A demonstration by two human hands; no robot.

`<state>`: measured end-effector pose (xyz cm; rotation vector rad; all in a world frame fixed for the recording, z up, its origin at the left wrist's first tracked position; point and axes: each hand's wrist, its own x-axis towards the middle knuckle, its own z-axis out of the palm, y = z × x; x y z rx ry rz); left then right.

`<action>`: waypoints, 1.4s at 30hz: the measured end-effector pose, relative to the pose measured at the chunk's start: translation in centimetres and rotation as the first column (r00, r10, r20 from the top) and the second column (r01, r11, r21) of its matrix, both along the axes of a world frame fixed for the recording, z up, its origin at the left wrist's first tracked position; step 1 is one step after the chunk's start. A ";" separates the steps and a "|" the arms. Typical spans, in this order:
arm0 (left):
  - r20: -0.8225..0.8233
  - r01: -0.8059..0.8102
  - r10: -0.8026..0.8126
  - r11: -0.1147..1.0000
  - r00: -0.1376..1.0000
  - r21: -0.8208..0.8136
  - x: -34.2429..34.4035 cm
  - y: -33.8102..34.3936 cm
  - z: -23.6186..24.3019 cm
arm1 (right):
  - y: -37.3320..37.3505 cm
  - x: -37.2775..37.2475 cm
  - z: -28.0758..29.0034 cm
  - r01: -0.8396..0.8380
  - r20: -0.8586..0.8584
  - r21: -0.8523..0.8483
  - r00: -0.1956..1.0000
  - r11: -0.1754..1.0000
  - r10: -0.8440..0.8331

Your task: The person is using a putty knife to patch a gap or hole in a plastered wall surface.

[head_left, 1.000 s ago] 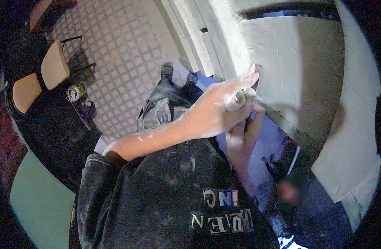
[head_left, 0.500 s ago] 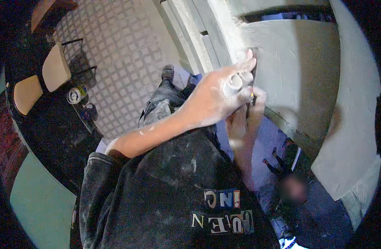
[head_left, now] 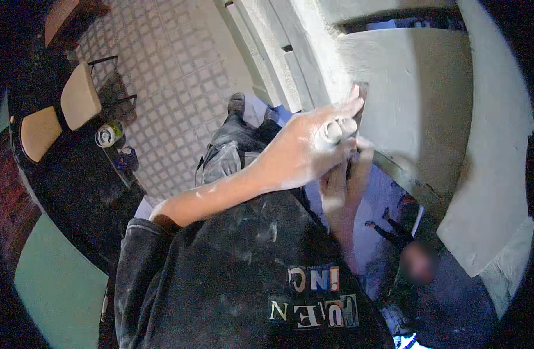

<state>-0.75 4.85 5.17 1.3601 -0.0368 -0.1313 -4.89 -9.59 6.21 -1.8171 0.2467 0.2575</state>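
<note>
1. Head view, progress: the pale panel (head_left: 412, 75) to the right of the hands appears coated over most of its face, with faint streaks in the surface. Judging by its look, the broad middle is fairly even, while the rough pale strip (head_left: 331, 49) along its left side looks less finished. A dark slot (head_left: 406, 22) runs across the top of the panel. How much is left cannot be told, since shadow and the hands hide parts of the edge.

2. Head view, left grip: the left hand (head_left: 319, 139), smeared with white, is clenched, fingers curled, one or two stretched forward along a thin dark blade (head_left: 365, 92). It seems to grasp that blade, which lies at the left edge of the panel; whether it presses on the surface is unclear.

3. Head view, right grip: the right hand (head_left: 342, 174) is just below the left one and partly hidden by it. I cannot tell whether it is clenched, released or grasping the blade's lower end.
</note>
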 end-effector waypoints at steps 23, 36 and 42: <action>0.013 0.022 -0.022 1.000 1.000 0.009 0.5 0.8 -0.2 | 0.6 0.8 0.3 0.000 -0.050 0.034 0.999 0.999 0.002; -0.025 0.003 -0.002 0.999 1.000 0.052 0.7 1.2 0.0 | -1.2 0.3 0.1 -0.141 -0.169 0.058 0.974 0.988 0.149; 0.045 0.005 -0.009 0.997 0.999 0.081 -0.5 0.6 0.5 | 0.6 -0.5 2.0 0.125 -0.200 0.246 0.977 0.961 -0.076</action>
